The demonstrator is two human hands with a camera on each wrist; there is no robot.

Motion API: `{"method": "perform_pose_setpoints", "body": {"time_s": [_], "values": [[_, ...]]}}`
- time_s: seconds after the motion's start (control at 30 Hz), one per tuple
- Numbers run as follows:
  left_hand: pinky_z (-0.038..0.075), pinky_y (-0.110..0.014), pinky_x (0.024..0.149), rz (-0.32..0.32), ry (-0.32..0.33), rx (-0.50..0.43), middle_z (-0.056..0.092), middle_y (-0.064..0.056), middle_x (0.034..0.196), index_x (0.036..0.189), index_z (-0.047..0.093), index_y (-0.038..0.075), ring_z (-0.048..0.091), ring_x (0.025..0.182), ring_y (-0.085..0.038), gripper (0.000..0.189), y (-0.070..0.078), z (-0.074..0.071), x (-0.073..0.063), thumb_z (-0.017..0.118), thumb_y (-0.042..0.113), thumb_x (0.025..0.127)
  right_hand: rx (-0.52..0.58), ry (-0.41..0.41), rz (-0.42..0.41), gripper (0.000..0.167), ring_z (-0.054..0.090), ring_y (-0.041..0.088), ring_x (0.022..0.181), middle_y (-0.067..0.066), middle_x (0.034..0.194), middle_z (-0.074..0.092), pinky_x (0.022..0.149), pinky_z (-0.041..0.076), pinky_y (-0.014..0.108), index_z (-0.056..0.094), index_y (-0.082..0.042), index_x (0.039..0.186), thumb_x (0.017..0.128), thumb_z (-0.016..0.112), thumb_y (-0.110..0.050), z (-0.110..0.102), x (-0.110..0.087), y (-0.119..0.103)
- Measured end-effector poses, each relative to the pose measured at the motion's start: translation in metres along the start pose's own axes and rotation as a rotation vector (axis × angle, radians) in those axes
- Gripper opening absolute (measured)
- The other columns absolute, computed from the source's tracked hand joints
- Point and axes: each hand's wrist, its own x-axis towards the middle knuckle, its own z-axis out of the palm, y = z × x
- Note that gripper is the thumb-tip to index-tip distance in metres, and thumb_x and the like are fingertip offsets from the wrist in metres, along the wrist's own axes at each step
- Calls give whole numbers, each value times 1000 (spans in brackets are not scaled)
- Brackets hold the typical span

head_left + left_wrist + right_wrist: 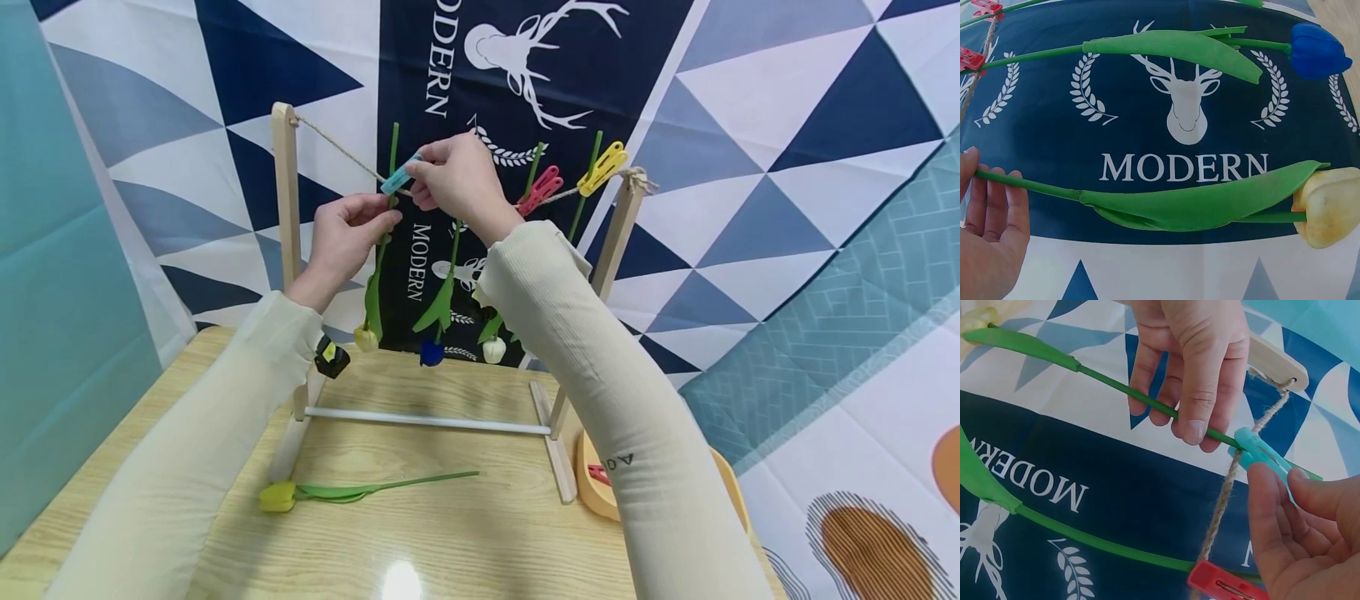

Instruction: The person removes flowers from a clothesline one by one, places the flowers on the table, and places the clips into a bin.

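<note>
A pale yellow artificial tulip (366,338) hangs head down at the left part of a twine rope (341,150). My left hand (348,233) pinches its green stem just below the rope. With thumb and fingers, my right hand (465,179) holds a light blue clothespin (1266,455) whose jaws sit over the stem and rope. Alongside, a blue tulip (1317,51) hangs from a red clothespin (1225,582). Farther right are a white tulip (493,350), pinkish-red clothespins (540,190) and a yellow clothespin (602,168). My right forearm partly hides the flowers there.
The rope runs between two wooden posts (287,183), joined low down by a white rod (427,422). A yellow tulip (277,497) lies on the wooden table (352,554). At the right, an orange-tan tray (596,492) with a red clothespin (598,473) is partly behind my right sleeve.
</note>
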Motion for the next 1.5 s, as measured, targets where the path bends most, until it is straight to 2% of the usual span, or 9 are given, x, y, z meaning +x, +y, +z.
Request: {"method": "perform_pose_setpoints", "body": {"time_s": [0.37,0.7,0.83,0.93,1.03,1.17,1.3,1.4,1.5], "values": [[52,-13,68,-6,-18,-74,68,12,91,116,65,2,63,76,-1,34,-5,-5,-2,69,16,85,51,36,-14,22,65,12,68,5,76,65,68,55,19,68,-6,107,93,57,-19,0,-1,4],[52,-12,68,26,-34,-38,68,15,88,113,66,2,65,75,-1,32,-11,-9,-7,69,17,85,141,95,-65,23,63,11,63,3,70,63,66,55,20,68,-5,110,93,58,-17,-4,-5,3],[52,-12,67,24,-26,-27,68,15,89,113,66,2,65,75,1,32,-13,-11,-10,68,17,85,149,122,-115,21,63,11,62,3,69,62,66,55,20,69,-6,106,93,58,-17,-2,-10,3],[52,-13,67,23,-24,-11,69,12,91,114,66,2,65,75,2,32,-13,-12,-12,68,16,85,152,143,-149,19,64,11,63,2,68,62,66,55,19,70,-6,104,93,58,-17,-2,-13,4],[52,-13,67,23,-36,12,70,4,101,114,66,3,65,75,3,32,-12,-13,-13,68,16,86,170,159,-172,19,64,12,63,3,69,63,65,55,20,70,-5,104,92,59,-17,-3,-17,6],[52,-12,67,36,-77,62,67,-7,113,115,66,3,65,75,1,32,-11,-15,-16,67,17,86,199,165,-183,19,64,12,63,4,70,64,65,55,21,70,-5,103,92,60,-18,-7,-23,12],[51,-12,68,24,-141,123,67,-7,110,115,66,4,62,77,1,32,-10,-16,-22,67,20,87,240,164,-212,19,63,13,61,4,69,63,65,55,23,69,-4,101,92,60,-18,-12,-31,21],[50,-14,68,0,-206,198,67,-4,106,115,67,7,61,79,-6,32,-10,-16,-27,66,24,88,288,170,-232,19,62,13,59,4,67,63,64,55,24,69,-3,100,91,61,-17,-16,-38,29],[48,-16,66,11,-274,283,64,-2,102,114,68,10,58,78,-11,31,-10,-16,-34,65,26,88,315,178,-242,19,62,13,60,5,69,64,64,55,24,69,-2,100,91,62,-17,-23,-47,39]]}}
